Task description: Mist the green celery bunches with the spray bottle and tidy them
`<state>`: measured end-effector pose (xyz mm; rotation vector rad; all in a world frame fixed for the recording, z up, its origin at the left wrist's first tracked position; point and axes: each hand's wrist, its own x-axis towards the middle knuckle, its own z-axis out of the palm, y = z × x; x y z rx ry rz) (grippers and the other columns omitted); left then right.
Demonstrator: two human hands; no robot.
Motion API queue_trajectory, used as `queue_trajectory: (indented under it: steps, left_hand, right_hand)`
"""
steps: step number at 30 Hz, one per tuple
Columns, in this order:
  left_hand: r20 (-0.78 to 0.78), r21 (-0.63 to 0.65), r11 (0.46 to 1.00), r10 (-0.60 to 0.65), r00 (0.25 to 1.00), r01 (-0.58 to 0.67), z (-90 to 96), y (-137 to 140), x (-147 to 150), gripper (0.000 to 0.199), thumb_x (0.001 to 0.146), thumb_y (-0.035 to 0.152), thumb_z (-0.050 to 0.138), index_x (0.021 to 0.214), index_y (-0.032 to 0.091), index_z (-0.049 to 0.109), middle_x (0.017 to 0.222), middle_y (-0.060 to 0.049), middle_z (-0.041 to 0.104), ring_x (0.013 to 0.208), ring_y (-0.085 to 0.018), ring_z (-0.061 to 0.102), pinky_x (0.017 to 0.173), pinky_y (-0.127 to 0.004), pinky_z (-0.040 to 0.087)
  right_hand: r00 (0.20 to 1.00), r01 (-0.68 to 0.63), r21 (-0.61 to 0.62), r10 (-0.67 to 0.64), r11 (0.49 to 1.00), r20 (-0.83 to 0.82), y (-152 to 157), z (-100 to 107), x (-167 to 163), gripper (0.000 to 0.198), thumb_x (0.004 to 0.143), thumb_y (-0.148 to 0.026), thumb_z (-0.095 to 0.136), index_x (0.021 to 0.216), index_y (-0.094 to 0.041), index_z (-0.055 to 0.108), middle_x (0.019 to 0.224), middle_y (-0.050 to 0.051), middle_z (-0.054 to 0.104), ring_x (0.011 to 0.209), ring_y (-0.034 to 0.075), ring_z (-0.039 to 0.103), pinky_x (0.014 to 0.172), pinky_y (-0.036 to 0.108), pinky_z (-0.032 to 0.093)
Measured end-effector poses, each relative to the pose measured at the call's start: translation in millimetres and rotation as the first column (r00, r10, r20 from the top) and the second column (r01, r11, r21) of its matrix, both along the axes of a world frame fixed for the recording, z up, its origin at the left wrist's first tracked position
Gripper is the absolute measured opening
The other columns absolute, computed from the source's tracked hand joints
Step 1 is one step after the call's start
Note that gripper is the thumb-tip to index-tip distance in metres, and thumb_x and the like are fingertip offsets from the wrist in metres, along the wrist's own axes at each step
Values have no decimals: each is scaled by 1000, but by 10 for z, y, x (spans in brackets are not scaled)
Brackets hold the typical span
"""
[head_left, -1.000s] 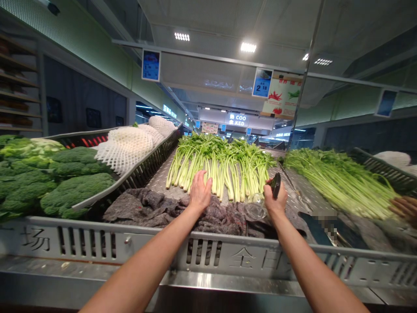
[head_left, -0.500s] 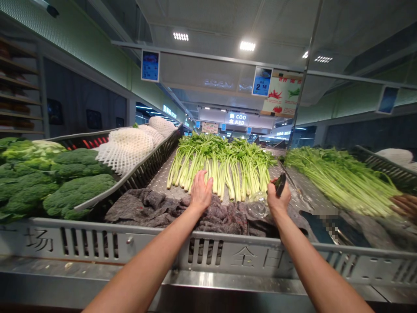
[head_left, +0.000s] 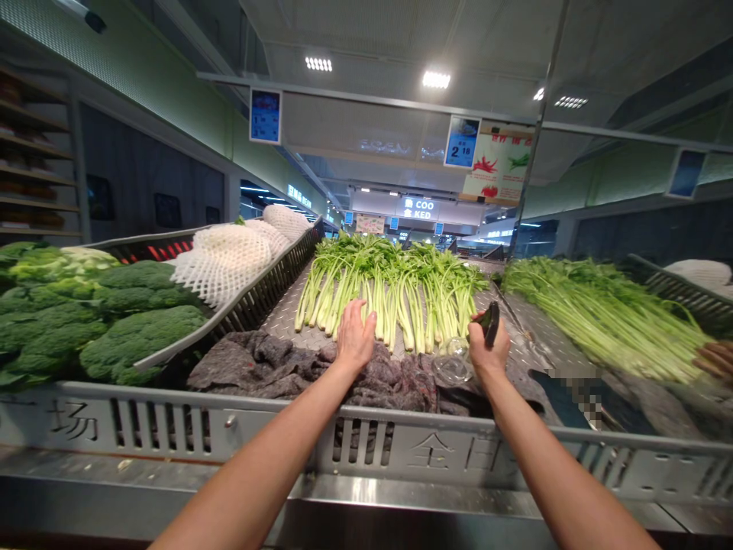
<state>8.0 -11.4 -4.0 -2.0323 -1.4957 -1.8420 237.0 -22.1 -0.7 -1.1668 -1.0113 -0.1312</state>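
Observation:
Celery (head_left: 389, 294) lies in a broad row on a textured metal surface, leaves at the back and pale stalk ends toward me. My left hand (head_left: 356, 336) is over the stalk ends near the middle, fingers stretched out, holding nothing; whether it touches the stalks I cannot tell. At the right end of the row, my right hand (head_left: 491, 347) is closed around what looks like a spray bottle (head_left: 491, 325). Its black head rises above my fist, and a clear round part shows beside the hand. A crumpled dark grey cloth (head_left: 389, 382) lies below both hands.
A grey slotted barrier (head_left: 275, 428) runs along the front. To the left are broccoli heads (head_left: 140, 328), a black slatted divider (head_left: 263, 294) and produce in white foam nets (head_left: 223, 256). A mirror panel (head_left: 607, 198) on the right reflects the celery. Price signs (head_left: 462, 143) hang above.
Almost nothing differs. The view has shifted very slightly; both hands keep nearly the same places, and the celery lies as before.

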Motion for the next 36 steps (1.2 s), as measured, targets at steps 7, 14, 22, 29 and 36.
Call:
queue_trajectory:
  steps: [7, 14, 22, 29, 36]
  left_hand:
    - [11, 16, 1000, 12, 1000, -12, -2, 9, -2, 39, 80, 32, 31, 111, 11, 43, 115, -14, 46, 111, -22, 40, 96, -40, 31]
    - [25, 29, 1000, 0, 1000, -1, 11, -1, -4, 40, 80, 33, 31, 113, 12, 42, 118, -13, 44, 115, -22, 37, 99, -40, 28]
    - [8, 11, 1000, 10, 1000, -10, 15, -18, 9, 42, 81, 33, 30, 115, 11, 41, 123, -14, 42, 119, -22, 34, 100, -41, 27]
    - [-8, -8, 1000, 17, 1000, -17, 17, -35, 13, 42, 82, 33, 29, 115, 11, 41, 123, -14, 42, 119, -23, 34, 99, -42, 28]
    - [0, 16, 1000, 17, 1000, -17, 0, -18, 14, 40, 81, 34, 30, 114, 14, 41, 123, -13, 42, 119, -23, 33, 99, -43, 28]
  right_hand:
    - [1000, 14, -47, -13, 999, 12, 2, 6, 10, 29, 58, -34, 46, 80, -17, 58, 78, 4, 60, 74, 20, 54, 73, 32, 38]
    - [998, -59, -46, 59, 997, 14, 13, -9, 1, 27, 59, -35, 48, 76, -18, 59, 73, 3, 59, 69, 19, 53, 68, 30, 38]
    - [1000, -20, -75, 20, 997, -1, 29, -16, 25, 26, 59, -34, 48, 76, -18, 59, 72, 2, 59, 68, 19, 53, 67, 30, 38]
    - [1000, 4, -61, -6, 998, -25, 14, -13, 11, 25, 60, -33, 48, 77, -19, 58, 74, 2, 59, 70, 19, 53, 69, 30, 38]
    - [1000, 13, 8, -13, 1000, -15, -23, 21, -6, 28, 58, -31, 47, 81, -18, 57, 82, 4, 60, 77, 20, 54, 75, 32, 38]
